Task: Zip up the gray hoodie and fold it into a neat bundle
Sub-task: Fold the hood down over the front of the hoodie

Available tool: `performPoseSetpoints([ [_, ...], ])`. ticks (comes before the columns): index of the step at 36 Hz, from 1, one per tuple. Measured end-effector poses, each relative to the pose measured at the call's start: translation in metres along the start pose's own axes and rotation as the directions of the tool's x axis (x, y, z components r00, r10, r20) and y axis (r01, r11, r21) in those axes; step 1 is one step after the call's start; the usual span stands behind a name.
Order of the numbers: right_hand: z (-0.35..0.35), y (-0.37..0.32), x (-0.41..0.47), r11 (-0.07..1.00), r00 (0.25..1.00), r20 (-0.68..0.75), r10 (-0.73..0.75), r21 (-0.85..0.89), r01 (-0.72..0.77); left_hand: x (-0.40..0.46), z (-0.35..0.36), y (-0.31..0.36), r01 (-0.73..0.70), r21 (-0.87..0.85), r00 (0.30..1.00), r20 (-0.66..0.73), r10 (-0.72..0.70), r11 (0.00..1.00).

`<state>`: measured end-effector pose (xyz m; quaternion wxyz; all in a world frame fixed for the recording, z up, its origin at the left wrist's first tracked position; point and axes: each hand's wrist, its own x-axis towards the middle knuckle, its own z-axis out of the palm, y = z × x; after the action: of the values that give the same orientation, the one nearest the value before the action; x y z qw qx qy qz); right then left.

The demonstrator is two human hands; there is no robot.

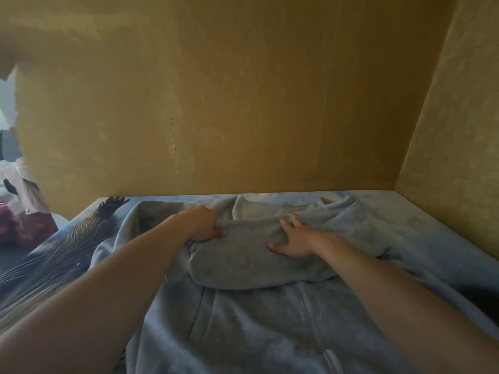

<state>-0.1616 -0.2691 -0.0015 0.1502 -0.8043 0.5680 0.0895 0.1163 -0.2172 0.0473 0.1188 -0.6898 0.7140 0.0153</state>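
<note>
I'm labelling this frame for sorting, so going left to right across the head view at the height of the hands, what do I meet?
Red patterned bag → feather-print cover → left hand gripping the gray hoodie → right hand spread flat on it → yellow side wall.

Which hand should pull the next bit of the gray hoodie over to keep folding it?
Probably the left hand: its fingers already curl round a fold of the gray hoodie, so it has a grip to pull with. The right hand lies spread flat on top, better for holding the bundle down.
</note>
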Motion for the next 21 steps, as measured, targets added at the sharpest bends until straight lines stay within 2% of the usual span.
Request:
performPoseSetpoints([
  [3, 0.001, -0.001, -0.002, 1.000, 1.000, 0.016, -0.007, -0.012, 0.008, -0.003, 0.007, 0.003, 0.059, 0.098, 0.995, 0.074, -0.067, 0.993],
  [7, 0.004, 0.001, -0.006, 0.999, 1.000, 0.016, -0.024, -0.030, 0.024, 0.002, 0.014, 0.004, 0.085, 0.192, 0.992, 0.073, -0.100, 0.978],
  [15, -0.001, 0.022, -0.008, 0.996, 0.991, -0.101, -0.087, -0.047, 0.082, 0.020, -0.001, 0.039, 0.074, 0.174, 0.990, -0.132, -0.051, 0.982],
  [21, -0.012, 0.056, -0.016, 0.995, 0.979, -0.181, -0.089, -0.058, 0.080, 0.039, -0.015, 0.087, 0.011, 0.209, 0.989, -0.145, 0.020, 0.978],
])
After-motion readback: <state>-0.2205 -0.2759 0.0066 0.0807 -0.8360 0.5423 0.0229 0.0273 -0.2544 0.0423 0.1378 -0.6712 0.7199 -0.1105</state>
